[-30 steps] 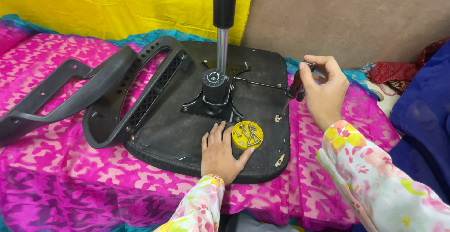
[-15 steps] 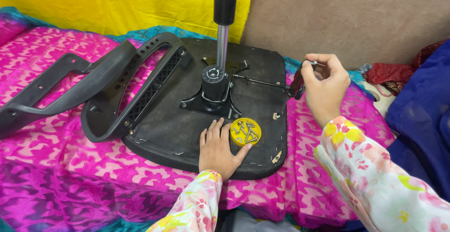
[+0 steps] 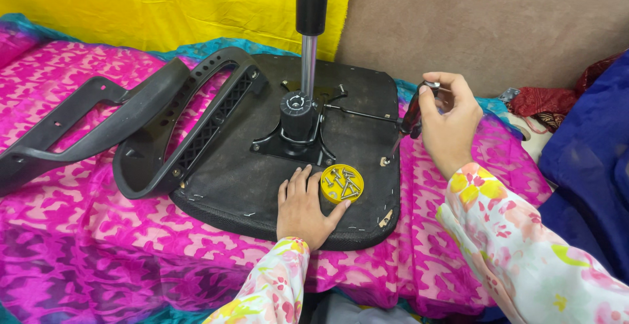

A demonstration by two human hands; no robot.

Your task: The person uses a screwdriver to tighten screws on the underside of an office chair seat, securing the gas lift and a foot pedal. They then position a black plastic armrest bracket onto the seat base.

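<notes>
The left hand (image 3: pixel 303 212) lies flat, fingers spread, on the black seat base (image 3: pixel 229 180), touching a yellow dish (image 3: pixel 342 184) of screws. Farther right, the right hand (image 3: pixel 449 124) grips a screwdriver (image 3: pixel 407 122) by its handle; its long axis slants, tip down-left onto the base's right edge. Beyond, a cylinder (image 3: pixel 308 42) stands upright, armrests (image 3: pixel 137 124) to its left.

Bright, even diffuse light from above, only soft short shadows under the left hand (image 3: pixel 303 207) and armrest (image 3: pixel 131 124), mild sheen on the chrome gas-lift rod (image 3: pixel 308 62), saturated pinks and yellows, focus sharp centre-frame, slight softness and wide-angle stretch on the near sleeve (image 3: pixel 537 258) at the bottom edge.
</notes>
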